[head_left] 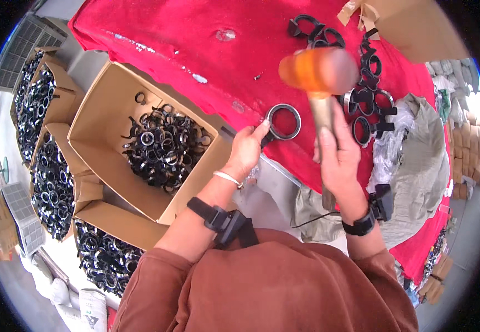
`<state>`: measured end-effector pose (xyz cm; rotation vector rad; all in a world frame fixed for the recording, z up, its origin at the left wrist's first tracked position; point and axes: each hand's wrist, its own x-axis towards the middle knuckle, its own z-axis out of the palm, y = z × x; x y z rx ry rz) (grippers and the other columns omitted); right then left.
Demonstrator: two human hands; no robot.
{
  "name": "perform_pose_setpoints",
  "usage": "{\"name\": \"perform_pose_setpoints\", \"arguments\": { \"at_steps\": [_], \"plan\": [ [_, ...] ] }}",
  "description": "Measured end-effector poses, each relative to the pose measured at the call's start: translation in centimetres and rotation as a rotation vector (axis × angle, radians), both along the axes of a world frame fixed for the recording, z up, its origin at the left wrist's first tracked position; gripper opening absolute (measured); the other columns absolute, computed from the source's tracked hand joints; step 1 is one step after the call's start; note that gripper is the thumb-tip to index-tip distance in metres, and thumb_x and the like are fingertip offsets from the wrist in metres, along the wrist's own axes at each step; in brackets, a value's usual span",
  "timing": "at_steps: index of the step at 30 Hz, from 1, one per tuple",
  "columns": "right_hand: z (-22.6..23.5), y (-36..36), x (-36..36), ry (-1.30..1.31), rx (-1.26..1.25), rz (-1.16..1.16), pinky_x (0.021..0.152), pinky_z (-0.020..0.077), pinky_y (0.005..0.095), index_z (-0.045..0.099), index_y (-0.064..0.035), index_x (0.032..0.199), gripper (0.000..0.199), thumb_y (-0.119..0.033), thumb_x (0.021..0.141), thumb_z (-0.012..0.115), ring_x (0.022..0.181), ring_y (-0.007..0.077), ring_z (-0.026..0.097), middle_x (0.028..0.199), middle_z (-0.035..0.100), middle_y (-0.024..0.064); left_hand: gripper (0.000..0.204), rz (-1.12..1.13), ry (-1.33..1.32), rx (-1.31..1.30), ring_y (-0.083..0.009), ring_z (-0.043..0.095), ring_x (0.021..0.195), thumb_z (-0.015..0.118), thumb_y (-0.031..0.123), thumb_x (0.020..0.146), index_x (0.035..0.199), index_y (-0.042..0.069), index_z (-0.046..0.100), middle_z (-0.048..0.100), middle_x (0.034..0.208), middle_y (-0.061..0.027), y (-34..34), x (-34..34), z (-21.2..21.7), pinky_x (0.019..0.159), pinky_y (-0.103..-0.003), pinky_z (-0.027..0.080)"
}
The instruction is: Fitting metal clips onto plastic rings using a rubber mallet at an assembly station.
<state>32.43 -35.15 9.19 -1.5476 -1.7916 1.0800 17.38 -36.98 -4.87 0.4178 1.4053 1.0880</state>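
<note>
My left hand is closed on the short black stem of a ring-shaped part, a black ring with a silvery inner rim. The ring lies at the near edge of the red cloth. My right hand is wrapped round the wooden handle of a mallet with an orange end; its other end is smeared by motion. The mallet head is raised above the cloth, to the right of the ring and apart from it. Several similar black ring parts lie beyond my right hand.
An open cardboard box on my left holds a heap of small black ring parts. More filled boxes stand further left. A crumpled grey-green sack and clear plastic lie at the right. Another carton is at the far right.
</note>
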Motion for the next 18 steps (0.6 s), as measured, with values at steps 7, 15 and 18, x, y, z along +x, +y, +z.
{"name": "perform_pose_setpoints", "arguments": {
  "at_steps": [7,15,18],
  "plan": [
    [-3.6,-0.3,0.5,-0.132,0.077,0.115,0.069,0.0506,0.0331,0.038,-0.0095,0.139,0.049,-0.013,0.091,0.050,0.074,0.0215,0.065,0.090,0.065,0.0168,0.054,-0.006,0.118,0.060,-0.0189,0.050,0.065,0.056,0.050,0.086,0.080,-0.004,0.059,0.052,0.064,-0.0095,-0.3,0.9,-1.6,0.063,-0.036,0.041],
    [0.2,-2.6,1.9,-0.145,0.176,0.195,0.078,0.0500,0.0330,0.040,-0.0016,0.136,0.048,-0.008,0.089,0.050,0.089,0.0257,0.066,0.106,0.063,0.0209,0.079,-0.502,0.461,0.089,-0.0308,0.061,0.100,0.074,0.058,0.062,0.105,-0.007,0.058,0.062,0.104,-0.0244,-0.2,-1.1,3.1,0.085,-0.037,0.046],
    [1.6,-3.7,1.6,-0.156,0.334,0.250,0.084,0.0488,0.0350,0.039,0.0077,0.132,0.048,-0.002,0.087,0.050,0.101,0.0301,0.063,0.113,0.059,0.0258,0.072,-0.508,0.575,0.029,-0.0346,0.062,0.094,0.075,0.055,0.061,0.095,-0.006,0.061,0.063,0.098,-0.0259,-0.1,-1.6,3.9,0.080,-0.040,0.048]
  ]
}}
